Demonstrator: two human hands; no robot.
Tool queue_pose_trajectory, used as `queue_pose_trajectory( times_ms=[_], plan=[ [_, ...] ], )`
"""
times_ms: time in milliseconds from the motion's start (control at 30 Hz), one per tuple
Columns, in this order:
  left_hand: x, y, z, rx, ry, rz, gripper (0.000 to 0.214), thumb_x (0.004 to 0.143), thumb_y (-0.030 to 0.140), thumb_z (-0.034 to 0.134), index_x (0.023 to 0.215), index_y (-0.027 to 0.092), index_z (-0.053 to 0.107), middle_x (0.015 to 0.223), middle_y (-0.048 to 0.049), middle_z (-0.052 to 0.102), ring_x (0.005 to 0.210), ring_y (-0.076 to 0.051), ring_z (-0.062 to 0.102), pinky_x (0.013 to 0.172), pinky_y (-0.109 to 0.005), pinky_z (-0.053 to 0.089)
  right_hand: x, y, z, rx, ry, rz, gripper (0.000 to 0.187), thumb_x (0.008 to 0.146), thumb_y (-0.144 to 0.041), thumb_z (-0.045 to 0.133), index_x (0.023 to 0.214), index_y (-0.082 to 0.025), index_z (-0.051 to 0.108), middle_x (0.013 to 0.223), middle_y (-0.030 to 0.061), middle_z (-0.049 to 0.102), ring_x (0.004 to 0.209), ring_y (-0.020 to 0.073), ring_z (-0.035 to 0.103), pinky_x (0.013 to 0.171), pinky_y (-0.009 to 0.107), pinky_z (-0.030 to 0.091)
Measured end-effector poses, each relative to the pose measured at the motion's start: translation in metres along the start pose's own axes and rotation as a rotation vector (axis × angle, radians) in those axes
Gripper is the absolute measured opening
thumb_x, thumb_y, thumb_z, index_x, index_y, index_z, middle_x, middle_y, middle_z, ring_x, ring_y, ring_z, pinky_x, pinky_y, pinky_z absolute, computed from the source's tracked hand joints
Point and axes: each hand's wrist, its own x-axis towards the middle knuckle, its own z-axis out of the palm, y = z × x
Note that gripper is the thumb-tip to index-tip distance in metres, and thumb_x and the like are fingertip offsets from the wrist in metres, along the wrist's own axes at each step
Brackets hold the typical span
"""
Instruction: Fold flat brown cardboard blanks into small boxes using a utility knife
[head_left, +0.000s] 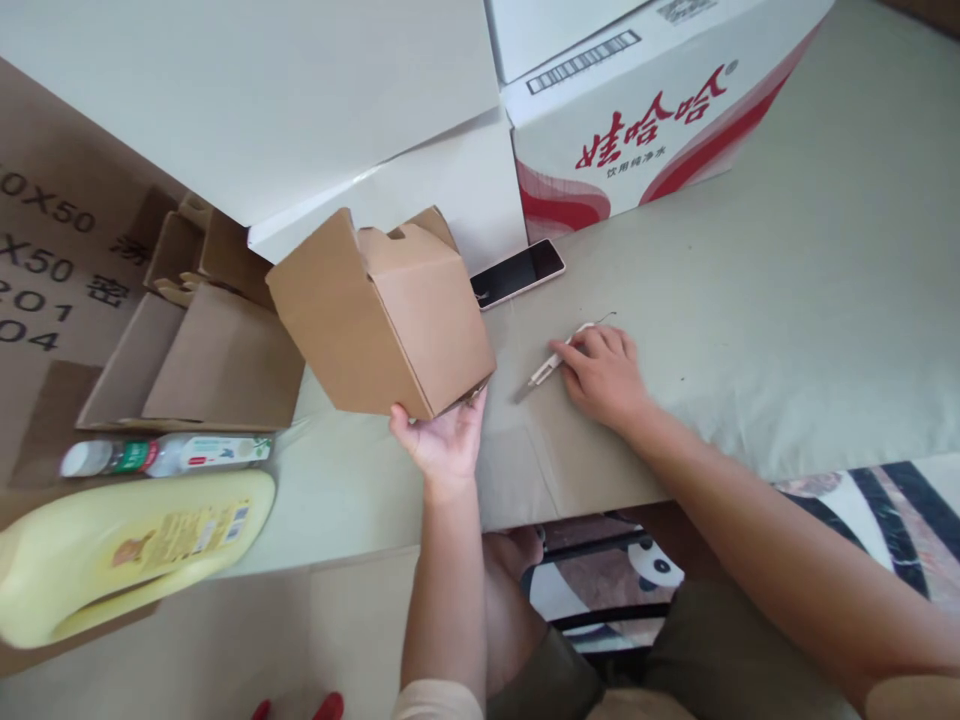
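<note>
We see the left hand [441, 445] nearest, its fingers gripping the base of a brown cardboard box [382, 325], held tilted over the greenish, cloth-like surface [787, 340]. The right hand [602, 378] lies over a utility knife [553, 367]; whether its fingers close firmly, we cannot tell. We judge the step in hand as handling the box; the next move calls for steadiness. Farther off, we find a phone [523, 272], then a white printed carton [615, 140].
</note>
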Motion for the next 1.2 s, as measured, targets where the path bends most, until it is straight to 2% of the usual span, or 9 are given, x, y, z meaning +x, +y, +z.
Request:
queue_pose_trajectory(
  times_ms=[133,200,267,367,467,567,700,1033,1200],
  plan=[
    [0.000,-0.002,0.000,-0.047,0.079,-0.034,0.071,0.052,0.060,0.082,0.108,0.021,0.060,0.114,-0.0111,0.064,0.110,-0.029,0.059,0.085,-0.041,0.054,0.003,-0.002,-0.004,0.021,0.038,0.047,0.025,0.093,-0.028,0.046,0.102,-0.020,0.068,0.125,0.0148,0.060,0.128,0.0344,0.044,0.110,0.057,0.021],
    [0.001,-0.003,-0.001,-0.079,0.136,-0.023,0.059,0.057,0.059,0.079,0.098,0.021,0.060,0.099,-0.0072,0.066,0.096,-0.023,0.062,0.085,-0.039,0.053,0.003,-0.006,-0.011,0.100,-0.030,0.031,0.029,0.096,-0.031,0.041,0.103,-0.018,0.066,0.114,0.0144,0.065,0.116,0.0314,0.053,0.104,0.051,0.031],
    [0.002,-0.003,-0.003,-0.096,0.190,-0.003,0.049,0.063,0.059,0.075,0.088,0.021,0.058,0.088,-0.0030,0.065,0.087,-0.019,0.063,0.087,-0.039,0.052,-0.001,-0.014,-0.021,0.231,-0.151,0.026,0.034,0.097,-0.035,0.036,0.106,-0.017,0.064,0.100,0.0127,0.068,0.093,0.0261,0.061,0.085,0.041,0.042],
    [0.004,-0.004,-0.006,-0.064,0.223,0.024,0.045,0.069,0.062,0.070,0.083,0.022,0.055,0.085,-0.0017,0.064,0.088,-0.018,0.063,0.090,-0.041,0.051,-0.010,-0.026,-0.033,0.483,-0.317,0.010,0.038,0.098,-0.038,0.031,0.107,-0.017,0.062,0.084,0.0085,0.068,0.072,0.0198,0.060,0.065,0.030,0.039],
    [0.004,-0.005,-0.007,-0.014,0.209,0.019,0.046,0.070,0.063,0.070,0.084,0.022,0.055,0.085,-0.0006,0.064,0.085,-0.017,0.063,0.089,-0.040,0.050,-0.016,-0.034,-0.036,0.637,-0.363,-0.016,0.036,0.096,-0.038,0.034,0.106,-0.018,0.063,0.075,0.0049,0.067,0.067,0.0171,0.058,0.063,0.028,0.036],
    [0.004,-0.008,-0.007,-0.015,0.227,0.000,0.045,0.071,0.063,0.070,0.084,0.022,0.055,0.080,0.0014,0.062,0.079,-0.015,0.062,0.086,-0.037,0.050,-0.017,-0.035,-0.033,0.622,-0.348,0.016,0.027,0.089,-0.035,0.045,0.102,-0.018,0.063,0.078,0.0045,0.067,0.065,0.0159,0.056,0.061,0.026,0.033],
    [0.003,-0.010,-0.002,-0.040,0.295,-0.006,0.042,0.075,0.061,0.067,0.087,0.022,0.057,0.086,-0.0002,0.065,0.086,-0.016,0.063,0.088,-0.038,0.049,-0.016,-0.032,-0.029,0.557,-0.400,0.095,0.022,0.082,-0.029,0.052,0.098,-0.019,0.061,0.068,0.0009,0.062,0.057,0.0138,0.049,0.055,0.025,0.028],
    [0.001,-0.011,-0.004,0.019,0.245,-0.029,0.047,0.074,0.066,0.065,0.084,0.021,0.056,0.082,0.0001,0.066,0.082,-0.015,0.064,0.089,-0.037,0.050,-0.015,-0.031,-0.031,0.694,-0.439,0.076,0.037,0.097,-0.039,0.038,0.112,-0.021,0.067,0.077,0.0024,0.068,0.067,0.0162,0.058,0.063,0.027,0.036],
    [0.001,-0.011,-0.006,0.033,0.231,-0.010,0.047,0.075,0.066,0.064,0.083,0.021,0.057,0.077,0.0002,0.065,0.076,-0.015,0.063,0.090,-0.039,0.050,-0.018,-0.029,-0.028,0.653,-0.376,-0.050,0.040,0.100,-0.036,0.033,0.113,-0.022,0.067,0.094,0.0067,0.065,0.085,0.0190,0.060,0.071,0.029,0.039]
  ],
)
